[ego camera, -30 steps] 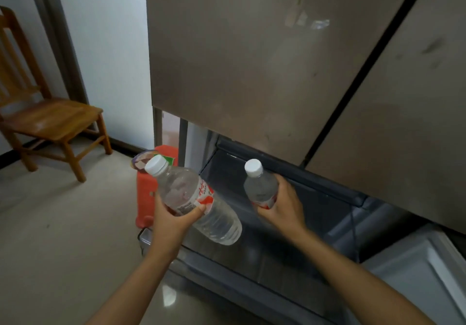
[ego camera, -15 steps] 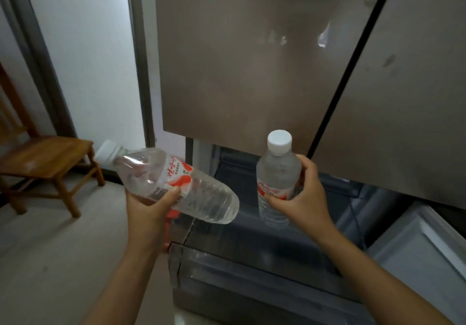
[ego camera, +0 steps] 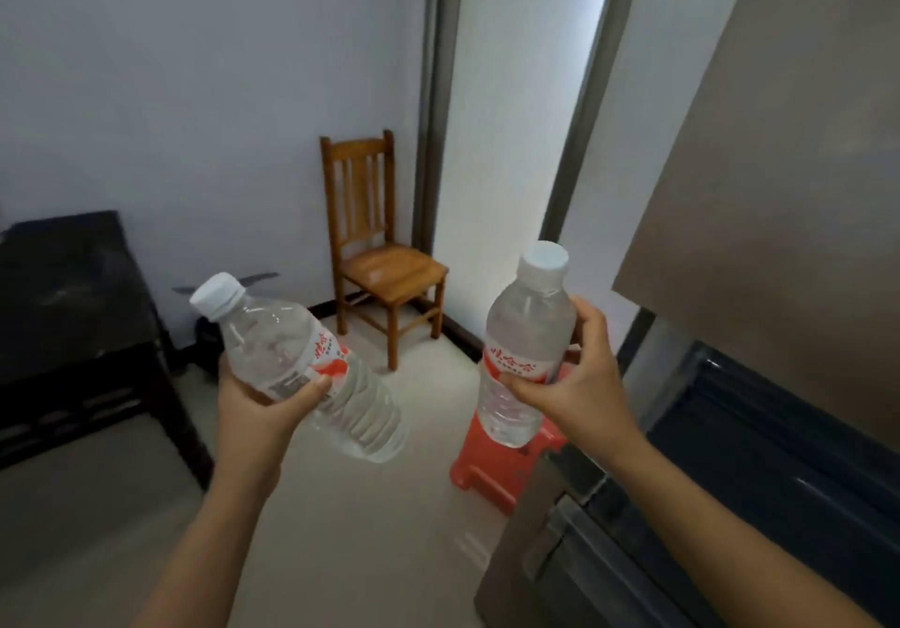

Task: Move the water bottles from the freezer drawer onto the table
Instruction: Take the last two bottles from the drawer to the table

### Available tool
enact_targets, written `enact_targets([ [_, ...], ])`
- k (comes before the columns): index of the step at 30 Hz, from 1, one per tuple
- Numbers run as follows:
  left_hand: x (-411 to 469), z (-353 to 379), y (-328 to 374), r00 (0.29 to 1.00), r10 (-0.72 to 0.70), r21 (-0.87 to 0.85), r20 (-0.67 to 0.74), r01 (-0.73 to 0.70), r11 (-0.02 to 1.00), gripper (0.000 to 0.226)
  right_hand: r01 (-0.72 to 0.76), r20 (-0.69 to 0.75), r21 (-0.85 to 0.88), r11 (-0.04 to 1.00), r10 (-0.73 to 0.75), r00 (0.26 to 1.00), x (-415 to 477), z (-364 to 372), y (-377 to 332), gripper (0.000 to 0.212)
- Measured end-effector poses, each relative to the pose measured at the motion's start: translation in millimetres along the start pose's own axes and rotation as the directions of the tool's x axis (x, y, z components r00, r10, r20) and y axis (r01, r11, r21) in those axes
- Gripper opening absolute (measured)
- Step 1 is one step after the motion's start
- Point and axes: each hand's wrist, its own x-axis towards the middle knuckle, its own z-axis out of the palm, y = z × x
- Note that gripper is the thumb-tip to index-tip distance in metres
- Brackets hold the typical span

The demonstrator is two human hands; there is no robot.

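My left hand (ego camera: 260, 413) grips a clear water bottle (ego camera: 292, 359) with a white cap and red-white label, tilted with its cap up and to the left. My right hand (ego camera: 579, 384) holds a second, similar water bottle (ego camera: 523, 350) nearly upright by its middle. Both bottles are in the air in front of me, above the floor. The open freezer drawer (ego camera: 730, 481) is at the lower right, below the fridge door (ego camera: 789, 189). A dark table (ego camera: 73, 296) stands at the left against the wall.
A wooden chair (ego camera: 384, 257) stands in the far corner by a doorway. An orange plastic stool (ego camera: 506, 462) sits on the floor beside the drawer's near corner. Pale floor stretches between the table and the fridge.
My view has swung left, away from the fridge toward the room; the table has come into sight. Both hands still hold their bottles, now carried out past the drawer.
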Motion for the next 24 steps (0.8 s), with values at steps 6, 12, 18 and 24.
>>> enact_targets([
  [6, -54, -86, 1, 0.960, -0.053, 0.228, -0.273, 0.118, 0.966, 0.093, -0.008, 0.330, 0.059, 0.998, -0.012, 0.944, 20, 82, 22, 0.074],
  [12, -126, -134, 11, 0.848, -0.036, 0.351, -0.528, 0.257, 0.900, 0.094, 0.043, 0.574, 0.088, 0.995, -0.086, 0.814, 19, 138, 29, 0.078],
  [18, -193, -133, 26, 0.750, 0.014, 0.369, -0.662, 0.310, 0.876, 0.083, 0.071, 0.666, 0.166, 0.984, -0.165, 0.727, -1, 154, 25, 0.074],
  [24, -276, -105, 40, 0.631, 0.039, 0.357, -0.775, 0.386, 0.851, 0.078, 0.093, 0.768, 0.187, 0.978, -0.205, 0.607, -34, 155, 25, 0.078],
])
